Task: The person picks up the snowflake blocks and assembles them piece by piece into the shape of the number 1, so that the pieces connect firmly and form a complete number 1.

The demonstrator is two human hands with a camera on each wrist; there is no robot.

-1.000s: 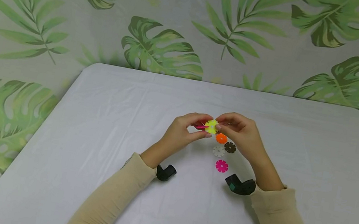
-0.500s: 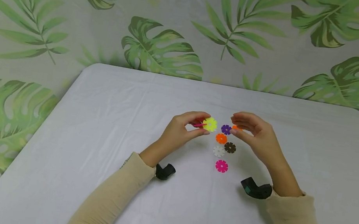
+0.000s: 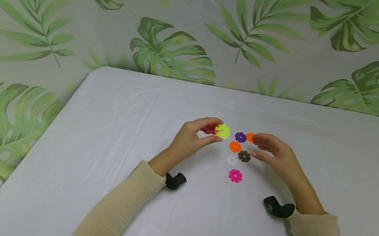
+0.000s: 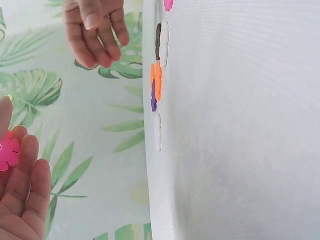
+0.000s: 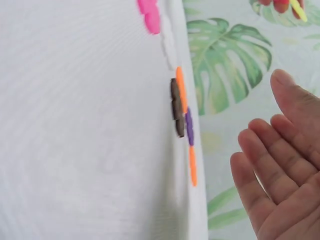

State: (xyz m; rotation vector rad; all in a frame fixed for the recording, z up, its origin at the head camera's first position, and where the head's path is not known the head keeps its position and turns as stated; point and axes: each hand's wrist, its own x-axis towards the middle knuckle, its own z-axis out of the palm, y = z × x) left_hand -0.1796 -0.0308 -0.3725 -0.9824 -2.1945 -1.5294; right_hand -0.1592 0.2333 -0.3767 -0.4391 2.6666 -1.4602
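Observation:
My left hand [image 3: 196, 133] pinches a pink notched plastic disc [image 4: 8, 151], and a yellow notched disc [image 3: 223, 131] is slotted onto it at an angle. Both are held up above the table. To the right, my right hand [image 3: 274, 153] holds nothing, its fingers relaxed and slightly bent, as the right wrist view also shows. It is nearest to an orange disc [image 3: 249, 137], whose right side its fingertips overlap in the head view. Beside that disc lie a purple disc [image 3: 240, 137], another orange disc [image 3: 235, 147] and a brown disc [image 3: 244, 156].
A white disc [image 3: 231, 160] and a loose pink disc [image 3: 235, 176] lie nearer the person. In the left wrist view another white disc [image 4: 158, 132] lies past the purple one. The white-covered table [image 3: 117, 122] ends at a leaf-patterned backdrop [image 3: 174, 48].
My right hand has let go of the yellow disc and drawn away to the right, uncovering the purple and orange discs. My left hand keeps its grip, almost unmoved.

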